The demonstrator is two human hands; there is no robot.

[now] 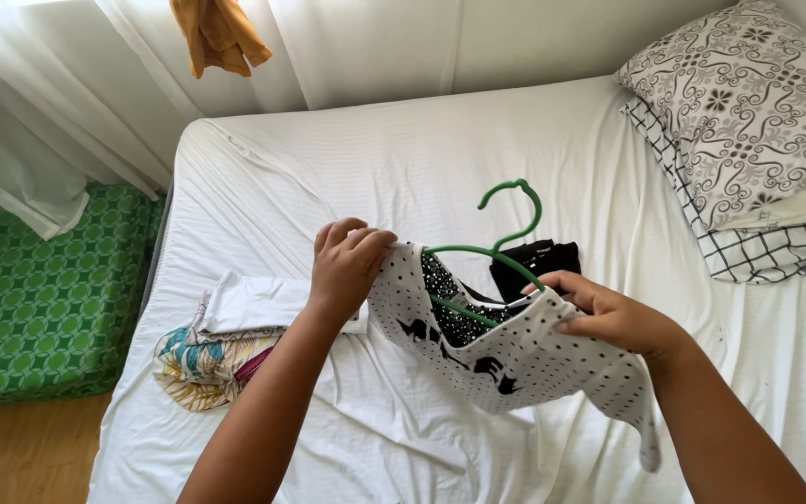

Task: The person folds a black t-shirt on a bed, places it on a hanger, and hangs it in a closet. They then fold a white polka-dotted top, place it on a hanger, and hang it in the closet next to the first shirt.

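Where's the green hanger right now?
In the head view, the green hanger sits mid-frame over the bed, inside the neck of the white dotted garment held between the left hand and right hand.

dotted top [515, 359] hides the green hanger's [506, 229] lower bar; orange cloth [218, 35] cut off above.

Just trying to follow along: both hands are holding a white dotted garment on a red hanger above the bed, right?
Not quite: the hanger is green, not red. The rest holds. In the head view the left hand and the right hand each grip an edge of the white dotted garment over the white bed.
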